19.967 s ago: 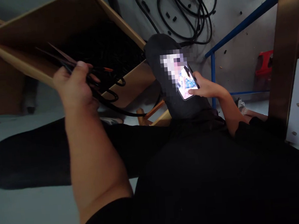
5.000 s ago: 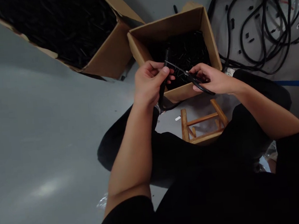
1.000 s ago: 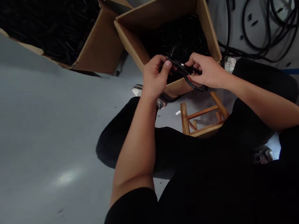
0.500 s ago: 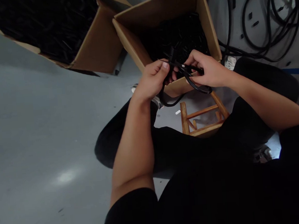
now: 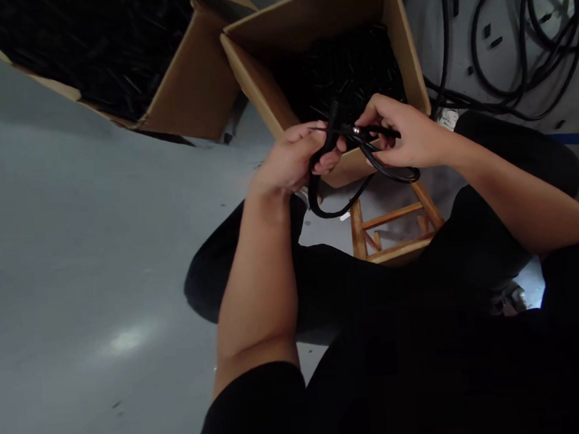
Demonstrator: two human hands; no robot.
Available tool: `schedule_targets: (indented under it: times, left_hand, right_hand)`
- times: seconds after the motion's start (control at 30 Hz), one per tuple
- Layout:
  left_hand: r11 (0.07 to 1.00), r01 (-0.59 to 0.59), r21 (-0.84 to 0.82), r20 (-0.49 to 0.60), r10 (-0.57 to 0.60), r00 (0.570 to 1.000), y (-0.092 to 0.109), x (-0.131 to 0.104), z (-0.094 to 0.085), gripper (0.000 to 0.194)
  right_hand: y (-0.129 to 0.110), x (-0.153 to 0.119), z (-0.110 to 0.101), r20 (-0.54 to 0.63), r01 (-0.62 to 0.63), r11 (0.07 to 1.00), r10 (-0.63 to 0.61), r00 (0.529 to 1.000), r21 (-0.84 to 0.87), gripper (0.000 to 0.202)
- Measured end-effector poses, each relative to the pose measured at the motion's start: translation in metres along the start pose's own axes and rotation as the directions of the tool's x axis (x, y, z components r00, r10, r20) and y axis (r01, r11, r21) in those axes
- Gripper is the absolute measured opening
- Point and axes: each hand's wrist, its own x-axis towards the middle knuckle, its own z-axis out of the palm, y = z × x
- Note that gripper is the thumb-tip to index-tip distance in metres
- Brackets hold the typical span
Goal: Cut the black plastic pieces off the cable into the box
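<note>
My right hand point(image 5: 403, 131) is closed around the black handles of a pair of scissors point(image 5: 391, 172), whose shiny pivot sits just left of my fingertips. The blades point left, across a black cord point(image 5: 329, 214) in my left hand point(image 5: 297, 155). My left fingers and thumb pinch this cord close to its thicker dark end, which sticks up above the thumb. From there the cord bends down in a loop below both hands. Whether the blades are closed on it I cannot tell. Both hands are over the near edge of a cardboard box point(image 5: 254, 89) holding many small black pieces.
A larger cardboard box point(image 5: 193, 77) full of black pieces stands at the left. Long black cables point(image 5: 475, 62) lie coiled on the floor at the right, among scattered black bits. A wooden stool point(image 5: 394, 217) is below my hands, between my legs.
My left hand has turned and dropped slightly, and the cord's loop hangs lower. The scissors have shifted a little to the right and down, still in my right hand.
</note>
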Motion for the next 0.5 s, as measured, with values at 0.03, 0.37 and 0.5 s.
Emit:
schedule_targets:
  times: [0.03,0.37,0.5]
  left_hand:
    - [1.0,0.017,-0.017,0.035,-0.016,0.999,-0.002,0.001,0.001,0.066]
    - [0.993,-0.025,-0.118,0.057,0.032,0.998,-0.007,0.008,-0.001,0.067]
    - [1.0,-0.02,-0.022,-0.084,0.018,0.996,-0.011,0.011,0.002,0.062]
  right_hand:
    - [0.0,0.0,0.0,0.003,0.003,1.0,-0.003,1.0,-0.012,0.047]
    - [-0.002,0.001,-0.001,0.003,-0.01,0.999,0.01,1.0,0.048,0.039]
    - [-0.001,0.001,-0.001,-0.036,-0.036,0.999,0.036,0.999,-0.019,0.036]
